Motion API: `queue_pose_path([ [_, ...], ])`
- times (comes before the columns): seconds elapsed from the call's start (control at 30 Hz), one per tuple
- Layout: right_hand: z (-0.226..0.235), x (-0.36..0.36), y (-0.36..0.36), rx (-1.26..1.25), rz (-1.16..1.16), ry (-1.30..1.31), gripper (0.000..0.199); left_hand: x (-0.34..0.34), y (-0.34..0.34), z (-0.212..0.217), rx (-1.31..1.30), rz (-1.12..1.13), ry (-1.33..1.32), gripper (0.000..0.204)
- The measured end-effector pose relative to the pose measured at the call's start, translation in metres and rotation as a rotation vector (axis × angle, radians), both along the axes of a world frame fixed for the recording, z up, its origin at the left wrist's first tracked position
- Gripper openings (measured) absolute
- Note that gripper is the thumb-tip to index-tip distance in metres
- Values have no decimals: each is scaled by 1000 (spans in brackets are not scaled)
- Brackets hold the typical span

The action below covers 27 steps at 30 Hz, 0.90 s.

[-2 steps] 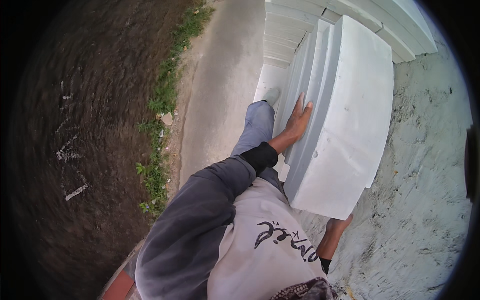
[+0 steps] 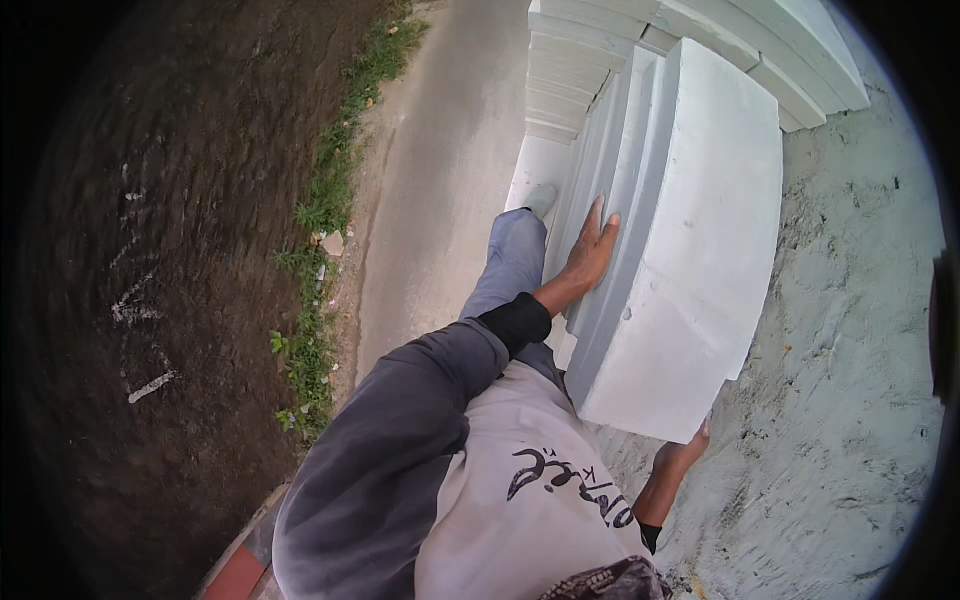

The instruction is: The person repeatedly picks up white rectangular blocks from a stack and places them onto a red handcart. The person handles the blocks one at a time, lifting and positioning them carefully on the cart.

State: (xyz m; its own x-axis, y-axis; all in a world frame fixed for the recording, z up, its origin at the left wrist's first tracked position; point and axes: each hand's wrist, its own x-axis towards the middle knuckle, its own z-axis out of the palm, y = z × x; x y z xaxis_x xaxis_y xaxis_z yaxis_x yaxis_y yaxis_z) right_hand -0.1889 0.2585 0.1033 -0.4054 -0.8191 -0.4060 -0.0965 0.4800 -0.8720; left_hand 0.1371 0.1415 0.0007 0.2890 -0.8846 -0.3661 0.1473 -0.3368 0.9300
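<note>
Left hand (image 2: 590, 255) flat on white slab (image 2: 690, 250) edge; right hand (image 2: 680, 455) grips lower corner

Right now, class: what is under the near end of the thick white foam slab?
The right hand shows under the thick white foam slab, beside rough grey plaster wall. Its fingers and the slab's underside are hidden.

Left hand (image 2: 590, 255) stretched forward, fingers spread flat and pressing; right hand (image 2: 682, 455) low by the hip, fingers curled upward, gripping from beneath
</note>
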Motion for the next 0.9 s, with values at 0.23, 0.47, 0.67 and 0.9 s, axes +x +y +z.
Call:
queue_pose_path([
  [0.23,109,75,-82,-426,444,607,33,1,2,-21,84,6,-8,84],
  [0.47,100,148,-164,-532,940,1025,57,5,-5,-34,-23,-10,-127,76],
  [0.67,91,152,-162,-568,992,1021,63,12,8,-48,-47,-13,-171,74],
  [0.9,94,149,-162,-547,971,1052,63,5,2,-22,-30,-5,-183,74],
])
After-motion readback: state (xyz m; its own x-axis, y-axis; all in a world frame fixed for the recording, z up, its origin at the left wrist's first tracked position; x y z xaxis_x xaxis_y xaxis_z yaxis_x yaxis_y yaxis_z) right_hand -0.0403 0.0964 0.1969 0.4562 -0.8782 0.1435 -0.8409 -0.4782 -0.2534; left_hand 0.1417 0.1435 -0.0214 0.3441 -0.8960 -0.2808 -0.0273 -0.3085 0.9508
